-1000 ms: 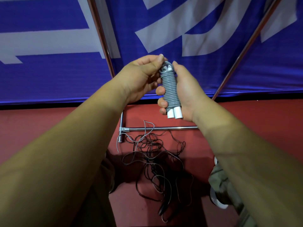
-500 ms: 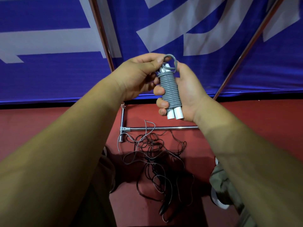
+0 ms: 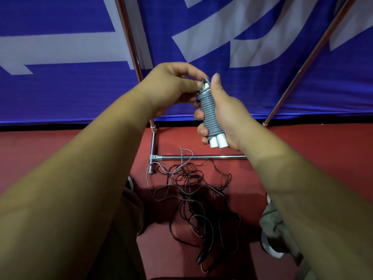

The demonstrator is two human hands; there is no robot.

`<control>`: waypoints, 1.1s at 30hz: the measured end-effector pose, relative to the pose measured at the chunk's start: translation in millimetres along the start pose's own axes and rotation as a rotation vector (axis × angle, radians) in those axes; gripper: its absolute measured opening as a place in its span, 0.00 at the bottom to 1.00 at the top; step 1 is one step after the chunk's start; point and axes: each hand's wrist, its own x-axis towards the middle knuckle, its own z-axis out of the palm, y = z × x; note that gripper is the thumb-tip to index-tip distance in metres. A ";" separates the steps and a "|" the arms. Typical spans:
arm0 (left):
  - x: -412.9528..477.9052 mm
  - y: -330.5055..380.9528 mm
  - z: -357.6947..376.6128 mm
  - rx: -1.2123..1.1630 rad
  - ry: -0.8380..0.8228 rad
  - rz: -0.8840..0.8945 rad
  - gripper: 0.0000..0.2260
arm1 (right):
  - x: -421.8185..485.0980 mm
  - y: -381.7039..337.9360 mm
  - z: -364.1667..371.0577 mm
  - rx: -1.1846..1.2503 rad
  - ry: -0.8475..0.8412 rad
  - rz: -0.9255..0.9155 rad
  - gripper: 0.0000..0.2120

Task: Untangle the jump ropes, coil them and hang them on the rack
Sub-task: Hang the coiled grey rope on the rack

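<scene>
Grey jump rope (image 3: pixel 210 110): cord wound in tight, even turns round its two white handles (image 3: pixel 219 142), which lie side by side and poke out below the windings. The bundle stands roughly upright at chest height, in front of the blue banner (image 3: pixel 60 87).

Right hand (image 3: pixel 228 112): grip wrapped round the middle of the windings, thumb up along the side. Left hand (image 3: pixel 171 87): grip curled, thumb and forefinger pinching the small end loop (image 3: pixel 205 80) at the top of the bundle.

Handling, as a judgement:
- Light. The rigid handles make a firm core and the cord over them is smooth and springy.
- Likely to unwind if the last turn slips, so the end loop is the weak point.
- Best held round the windings, as the right hand has it, not by the bare handle ends, which look slick.

Tangle of dark ropes (image 3: pixel 193 190): on the red floor (image 3: pixel 302 158), just in front of the base bar of the rack (image 3: pixel 201 157).
- Thin limp cords, one paler grey strand among them, looped over one another.
- Soft, with no shape of their own, and prone to snag.
- Judged best taken at a handle and followed along. What may be a dark handle lies at the near edge, too dim to be sure.

Containers: none in view. The rack's hanging rail is out of frame, so what it carries cannot be told.
</scene>
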 end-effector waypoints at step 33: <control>3.6 -4.8 9.2 -0.208 0.086 -0.104 0.10 | -0.2 -9.0 -5.6 0.040 0.151 0.104 0.32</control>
